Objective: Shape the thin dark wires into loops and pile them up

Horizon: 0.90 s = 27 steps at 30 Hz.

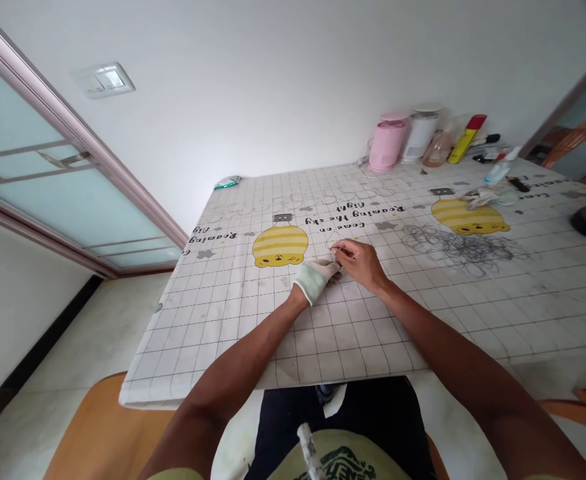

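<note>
My left hand (317, 275) wears a pale white-green fabric glove and rests on the table in front of me, its fingers closed. Bare, my right hand (363, 263) meets it at the fingertips, thumb and fingers pinched together. A thin dark strand seems to show at the right fingertips; what the left fingers hold is too small and hidden to make out. To the right of my hands lies a loose, tangled pile of thin dark grey loops (473, 252) on the checked tablecloth (363, 340).
Along the wall stand a pink cylinder (389, 143), a white cylinder (419, 137), a spray bottle (439, 148) and a yellow can with a red cap (467, 140). Nearer are a clear bottle (500, 168) and a crumpled glove (487, 195). A green packet (227, 182) lies at the back left corner.
</note>
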Each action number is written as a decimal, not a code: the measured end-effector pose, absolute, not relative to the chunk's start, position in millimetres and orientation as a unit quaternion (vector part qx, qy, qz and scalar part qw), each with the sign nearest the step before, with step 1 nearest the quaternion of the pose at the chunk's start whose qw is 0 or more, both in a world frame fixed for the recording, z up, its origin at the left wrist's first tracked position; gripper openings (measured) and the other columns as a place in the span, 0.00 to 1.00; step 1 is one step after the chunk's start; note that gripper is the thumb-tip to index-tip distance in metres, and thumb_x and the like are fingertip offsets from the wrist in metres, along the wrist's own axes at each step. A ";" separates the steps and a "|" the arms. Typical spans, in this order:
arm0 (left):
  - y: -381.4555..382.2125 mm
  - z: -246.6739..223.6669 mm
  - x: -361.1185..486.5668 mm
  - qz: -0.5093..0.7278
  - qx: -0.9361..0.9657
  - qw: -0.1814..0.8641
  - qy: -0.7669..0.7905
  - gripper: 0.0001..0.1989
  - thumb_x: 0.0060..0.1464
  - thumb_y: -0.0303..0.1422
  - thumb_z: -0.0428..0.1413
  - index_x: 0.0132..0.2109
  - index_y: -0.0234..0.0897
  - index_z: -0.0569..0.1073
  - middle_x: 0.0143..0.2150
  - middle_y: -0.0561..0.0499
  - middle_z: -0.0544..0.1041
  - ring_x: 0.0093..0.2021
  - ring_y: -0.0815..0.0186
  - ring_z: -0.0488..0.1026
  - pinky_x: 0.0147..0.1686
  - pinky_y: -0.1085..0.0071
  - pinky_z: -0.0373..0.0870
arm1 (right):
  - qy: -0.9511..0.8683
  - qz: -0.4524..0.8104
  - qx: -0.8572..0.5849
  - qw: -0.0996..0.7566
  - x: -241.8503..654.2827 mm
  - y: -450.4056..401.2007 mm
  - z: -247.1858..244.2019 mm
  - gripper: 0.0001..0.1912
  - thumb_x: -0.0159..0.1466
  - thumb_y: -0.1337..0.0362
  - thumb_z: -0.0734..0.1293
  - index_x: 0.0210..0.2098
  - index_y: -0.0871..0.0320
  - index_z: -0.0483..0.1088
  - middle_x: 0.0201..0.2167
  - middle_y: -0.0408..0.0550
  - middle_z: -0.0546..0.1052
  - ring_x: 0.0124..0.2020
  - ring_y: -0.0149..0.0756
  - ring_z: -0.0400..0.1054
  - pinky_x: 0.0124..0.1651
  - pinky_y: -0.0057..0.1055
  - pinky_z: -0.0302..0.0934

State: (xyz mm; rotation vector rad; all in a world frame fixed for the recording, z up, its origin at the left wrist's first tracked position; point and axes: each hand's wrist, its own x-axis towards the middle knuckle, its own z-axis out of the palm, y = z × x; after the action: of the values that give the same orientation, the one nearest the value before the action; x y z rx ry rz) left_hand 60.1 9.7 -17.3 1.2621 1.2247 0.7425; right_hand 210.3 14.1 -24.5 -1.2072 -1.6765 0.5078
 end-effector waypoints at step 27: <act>33.5 -13.8 32.0 0.423 0.518 0.514 0.537 0.08 0.52 0.33 0.57 0.27 0.37 0.74 0.26 0.50 0.76 0.24 0.70 0.69 0.22 0.74 0.62 | -0.816 0.033 -0.420 0.396 201.4 14.4 -45.3 0.11 0.71 0.69 0.63 0.37 0.54 0.77 0.33 0.48 0.79 0.35 0.39 0.71 0.38 0.34 0.61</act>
State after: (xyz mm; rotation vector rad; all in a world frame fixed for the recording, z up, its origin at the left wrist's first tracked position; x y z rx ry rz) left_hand 32.0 33.5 -13.8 1.2454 1.2901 1.0176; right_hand 201.4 14.4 -45.3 -1.0635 -2.0695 0.0827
